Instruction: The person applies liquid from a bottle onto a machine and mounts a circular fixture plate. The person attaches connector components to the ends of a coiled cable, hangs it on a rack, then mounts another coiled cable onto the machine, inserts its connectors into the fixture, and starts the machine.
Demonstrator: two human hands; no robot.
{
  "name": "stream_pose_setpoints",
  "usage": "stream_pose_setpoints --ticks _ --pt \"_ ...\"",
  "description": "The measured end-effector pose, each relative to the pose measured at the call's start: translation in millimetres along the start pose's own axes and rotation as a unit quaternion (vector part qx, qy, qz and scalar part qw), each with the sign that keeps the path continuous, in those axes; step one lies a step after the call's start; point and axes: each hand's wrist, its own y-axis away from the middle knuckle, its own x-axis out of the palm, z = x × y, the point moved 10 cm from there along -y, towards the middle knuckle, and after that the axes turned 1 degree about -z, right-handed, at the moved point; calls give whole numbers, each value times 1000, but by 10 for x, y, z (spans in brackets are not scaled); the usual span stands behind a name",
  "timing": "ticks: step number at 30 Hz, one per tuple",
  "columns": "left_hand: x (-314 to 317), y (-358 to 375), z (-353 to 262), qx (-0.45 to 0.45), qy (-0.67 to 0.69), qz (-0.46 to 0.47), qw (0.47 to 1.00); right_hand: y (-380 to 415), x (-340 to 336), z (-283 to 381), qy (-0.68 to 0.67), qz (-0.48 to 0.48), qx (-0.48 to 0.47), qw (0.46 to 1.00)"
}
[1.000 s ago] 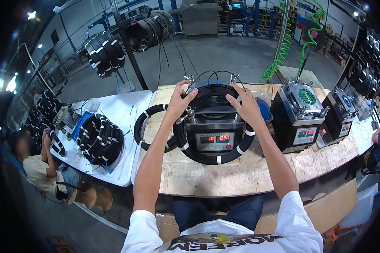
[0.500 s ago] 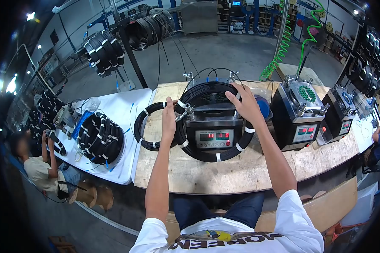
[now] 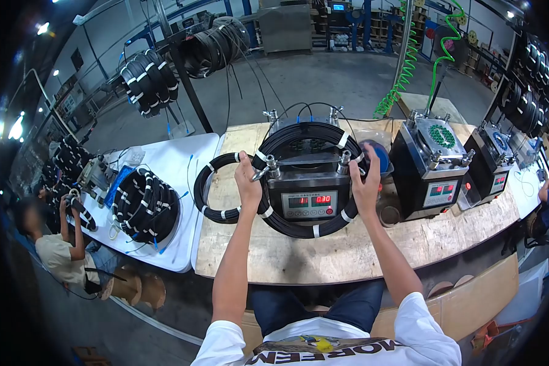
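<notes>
A large coil of black cable (image 3: 315, 230) with white ties rings the front of a metal machine with a red digital display (image 3: 311, 200). My left hand (image 3: 248, 186) is closed on the coil's left side, close to a metal clamp knob (image 3: 269, 163). On the other side, my right hand (image 3: 366, 186) has its thumb and fingers around the coil's right edge, beside a second knob (image 3: 344, 160). A smaller cable loop (image 3: 202, 198) sticks out to the left, partly behind my left hand. My fingertips on the coil are partly hidden.
Two similar machines (image 3: 434, 183) (image 3: 493, 161) stand to the right on the wooden tabletop (image 3: 287, 262). Tied cable coils (image 3: 145, 204) lie on the white table (image 3: 171, 253) at left. A person (image 3: 61, 244) handles cable there. Green spiral hoses (image 3: 402, 79) hang behind.
My right hand has moved from the coil's top down to its right side. The coil's upper part has shifted slightly, and the display now shows different digits. My left hand stays near the left knob.
</notes>
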Motion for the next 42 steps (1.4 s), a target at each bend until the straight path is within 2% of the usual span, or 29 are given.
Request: stream_pose_setpoints --ticks 3,4,9,13,16,19,20,21,23,24,27,28,31,35,36,40,42 --pt "8 6 -95 -1 10 4 1000 262 99 -390 -124 18 154 980" --pt "8 12 -103 2 11 2 1000 266 48 -334 -74 -7 117 990" --pt "-29 44 -59 5 7 -24 1000 293 52 -325 -74 7 111 991" --pt "-42 29 59 -51 27 -13 998 357 60 -391 -51 7 108 993" --pt "2 -56 93 -119 152 -7 981 367 55 -384 -29 8 105 994" --pt "43 -176 -154 -96 110 29 989 354 40 -335 -20 6 94 995" --pt "115 -240 -230 -37 95 49 994 350 39 -310 -17 4 88 996" --pt "176 -290 -455 99 47 55 992 352 51 -327 -22 6 96 995" --pt "300 -253 -793 66 10 71 995 373 57 -372 -30 6 112 993" --pt "365 -263 -821 14 -42 119 992 364 50 -341 -27 5 104 994" --pt "425 -270 -824 21 -136 142 980 368 49 -394 13 -9 73 997" --pt "433 -256 -896 62 -151 134 977 410 70 -498 -38 8 143 989" --pt "438 -169 -1084 172 -203 105 958 379 52 -454 -59 17 147 987" --pt "397 -93 -1145 202 -246 75 945 318 -15 -414 -107 -16 143 984" --pt "376 -81 -1130 201 -243 71 946 238 -62 -369 -81 -32 142 986" --pt "323 -42 -1046 203 -237 43 949 -195 -70 -933 -65 -44 181 980" --pt "302 -24 -1014 210 -230 28 950 -547 137 -1156 -15 40 199 979"
